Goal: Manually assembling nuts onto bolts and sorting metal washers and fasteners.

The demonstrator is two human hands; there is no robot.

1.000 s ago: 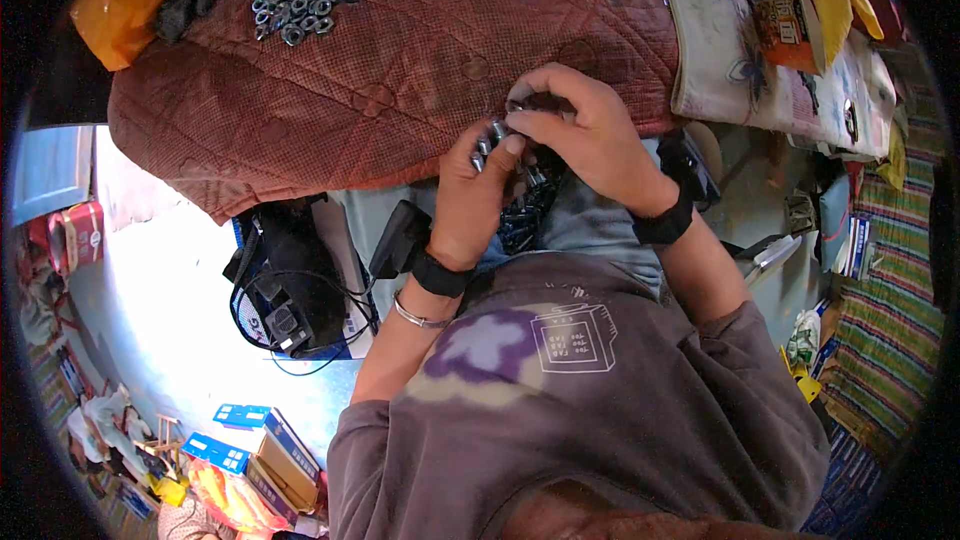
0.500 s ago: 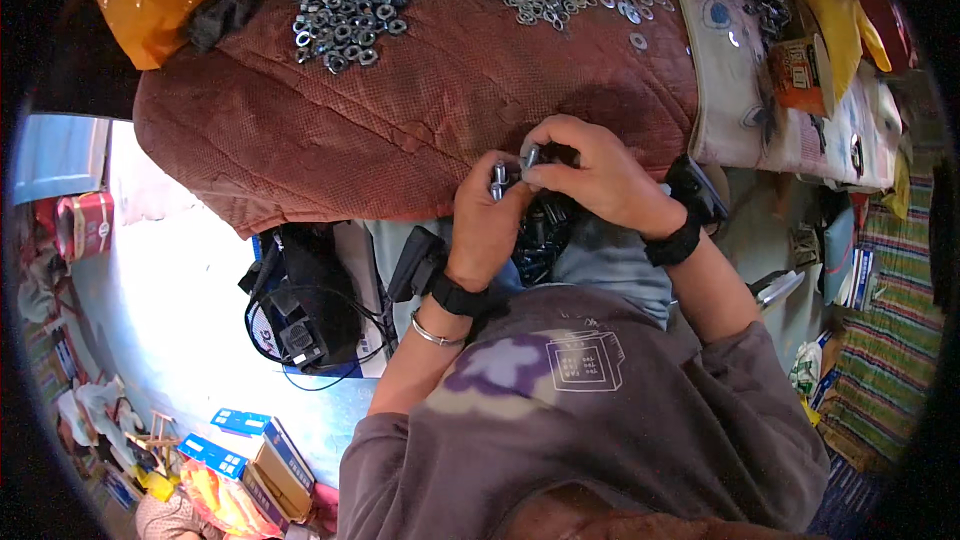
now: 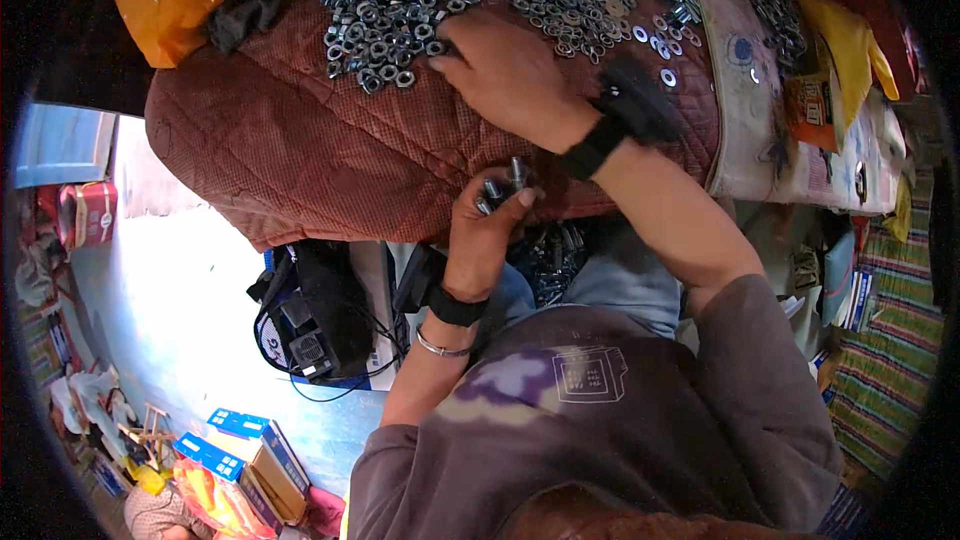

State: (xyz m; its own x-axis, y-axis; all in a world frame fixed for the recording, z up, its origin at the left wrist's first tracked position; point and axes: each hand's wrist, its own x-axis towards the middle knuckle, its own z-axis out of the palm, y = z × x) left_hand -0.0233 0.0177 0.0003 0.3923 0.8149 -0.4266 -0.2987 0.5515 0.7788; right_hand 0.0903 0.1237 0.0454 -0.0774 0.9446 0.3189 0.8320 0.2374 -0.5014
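Note:
My left hand (image 3: pixel 482 236) is closed around several metal bolts (image 3: pixel 517 172), their shiny ends sticking up past the thumb and fingers. It is near the front edge of the brown quilted cloth. Stretched forward over the cloth, my right hand (image 3: pixel 502 75) is at the right side of a pile of hex nuts (image 3: pixel 372 30). Its thumb and fingertip close on a nut (image 3: pixel 434 47) there; the other fingers are partly hidden. In my lap, below the cloth's edge, lies a heap of dark bolts (image 3: pixel 552 258).
Flat washers (image 3: pixel 667 77) and spring washers (image 3: pixel 590 30) lie right of the nuts. More bolts (image 3: pixel 760 0) are piled on a pale cloth (image 3: pixel 735 130) at the far right. An orange bag (image 3: pixel 165 0) is at the back left; a black bag with cables (image 3: pixel 315 315) is below.
My right hand has left the left hand and reached forward and left to the nut pile. My left hand stays near the cloth's edge, still holding bolts.

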